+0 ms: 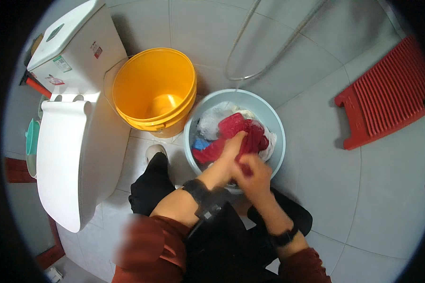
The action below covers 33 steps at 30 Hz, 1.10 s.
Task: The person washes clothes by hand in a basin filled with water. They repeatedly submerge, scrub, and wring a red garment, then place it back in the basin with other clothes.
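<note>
A pale blue plastic basin (281, 138) stands on the floor in front of me, holding sudsy water (211, 122) and wet laundry. Over it, my left hand (231, 148) grips a red wet cloth (230, 126), its thumb lying along the fabric. Closer to me, my right hand (256, 174) is slightly blurred, its fingers curled round a gathered part of the same cloth. Around the red cloth in the basin are a white fabric piece (269, 145), a cream one (246, 113) and a blue one (200, 143). How far the red cloth reaches under water is hidden.
A yellow bucket (154, 85) with a wire handle stands left of the basin. Further left is a white toilet (62, 159), lid down. A metal shower hose (230, 67) hangs behind the basin. At the right, a red plastic washboard (386, 95) is against the tiled wall.
</note>
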Each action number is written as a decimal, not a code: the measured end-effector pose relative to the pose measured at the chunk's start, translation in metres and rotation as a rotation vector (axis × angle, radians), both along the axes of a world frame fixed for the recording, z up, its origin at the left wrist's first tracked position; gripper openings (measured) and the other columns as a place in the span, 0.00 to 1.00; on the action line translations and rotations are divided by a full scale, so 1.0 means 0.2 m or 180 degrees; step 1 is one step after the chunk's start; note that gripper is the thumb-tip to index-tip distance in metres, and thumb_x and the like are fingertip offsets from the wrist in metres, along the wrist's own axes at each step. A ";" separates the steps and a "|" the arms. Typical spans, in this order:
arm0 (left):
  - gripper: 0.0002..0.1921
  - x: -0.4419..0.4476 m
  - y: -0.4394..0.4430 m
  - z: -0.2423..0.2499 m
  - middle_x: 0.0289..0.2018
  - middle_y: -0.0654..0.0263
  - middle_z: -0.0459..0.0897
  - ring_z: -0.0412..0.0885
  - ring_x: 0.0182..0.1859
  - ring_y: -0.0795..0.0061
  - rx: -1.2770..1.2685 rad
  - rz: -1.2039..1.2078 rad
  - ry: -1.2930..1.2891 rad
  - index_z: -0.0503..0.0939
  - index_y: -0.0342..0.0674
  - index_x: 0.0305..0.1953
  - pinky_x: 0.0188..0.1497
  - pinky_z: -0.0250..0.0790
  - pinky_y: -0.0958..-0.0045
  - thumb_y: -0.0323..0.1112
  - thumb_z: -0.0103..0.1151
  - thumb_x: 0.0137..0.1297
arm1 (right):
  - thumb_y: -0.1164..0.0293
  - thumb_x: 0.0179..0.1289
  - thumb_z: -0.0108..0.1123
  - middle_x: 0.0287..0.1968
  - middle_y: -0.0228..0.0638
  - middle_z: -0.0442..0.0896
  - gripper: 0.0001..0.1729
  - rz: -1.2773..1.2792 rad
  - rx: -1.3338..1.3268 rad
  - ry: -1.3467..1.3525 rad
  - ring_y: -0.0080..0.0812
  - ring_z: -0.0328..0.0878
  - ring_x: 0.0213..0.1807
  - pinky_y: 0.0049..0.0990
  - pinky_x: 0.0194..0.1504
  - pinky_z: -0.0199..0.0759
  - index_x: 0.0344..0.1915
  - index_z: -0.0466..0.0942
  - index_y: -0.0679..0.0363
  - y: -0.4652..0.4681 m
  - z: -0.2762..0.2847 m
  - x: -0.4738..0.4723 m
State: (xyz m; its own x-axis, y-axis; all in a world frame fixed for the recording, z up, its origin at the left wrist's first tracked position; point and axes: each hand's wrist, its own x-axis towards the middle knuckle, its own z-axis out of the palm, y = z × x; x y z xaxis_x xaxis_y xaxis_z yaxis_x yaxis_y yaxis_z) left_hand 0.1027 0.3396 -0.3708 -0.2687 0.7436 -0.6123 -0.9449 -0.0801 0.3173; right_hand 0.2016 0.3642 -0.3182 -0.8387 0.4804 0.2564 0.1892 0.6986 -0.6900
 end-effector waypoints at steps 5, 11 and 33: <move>0.17 0.03 0.02 0.04 0.43 0.63 0.78 0.77 0.42 0.67 -0.0308 0.0702 -0.0079 0.73 0.45 0.50 0.44 0.70 0.63 0.48 0.40 0.71 | 0.74 0.49 0.63 0.29 0.45 0.74 0.06 -0.0986 -0.0385 0.0207 0.46 0.75 0.33 0.36 0.38 0.68 0.24 0.74 0.62 0.22 0.03 -0.29; 0.16 0.02 -0.02 0.11 0.38 0.62 0.80 0.77 0.38 0.70 -0.0254 0.0472 0.0583 0.76 0.37 0.47 0.44 0.69 0.69 0.42 0.51 0.67 | 0.74 0.55 0.61 0.28 0.44 0.74 0.05 -0.0710 -0.0357 0.0518 0.37 0.73 0.33 0.31 0.40 0.66 0.25 0.75 0.63 0.16 -0.02 -0.15; 0.32 -0.25 -0.28 0.33 0.44 0.48 0.79 0.79 0.47 0.53 -0.1495 -0.0697 0.5572 0.66 0.39 0.57 0.49 0.70 0.63 0.42 0.68 0.52 | 0.77 0.46 0.53 0.43 0.45 0.79 0.21 0.0616 -0.4512 0.1913 0.42 0.77 0.46 0.39 0.51 0.71 0.45 0.71 0.65 0.64 0.20 0.08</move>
State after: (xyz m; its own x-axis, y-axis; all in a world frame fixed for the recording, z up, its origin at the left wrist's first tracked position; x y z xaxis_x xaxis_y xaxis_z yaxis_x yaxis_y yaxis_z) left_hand 0.0526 0.2829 -0.3056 -0.6897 0.7184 0.0901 0.4821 0.3628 0.7975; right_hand 0.2168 0.4928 -0.2788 -0.8585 0.5126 0.0114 -0.3612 -0.5888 -0.7231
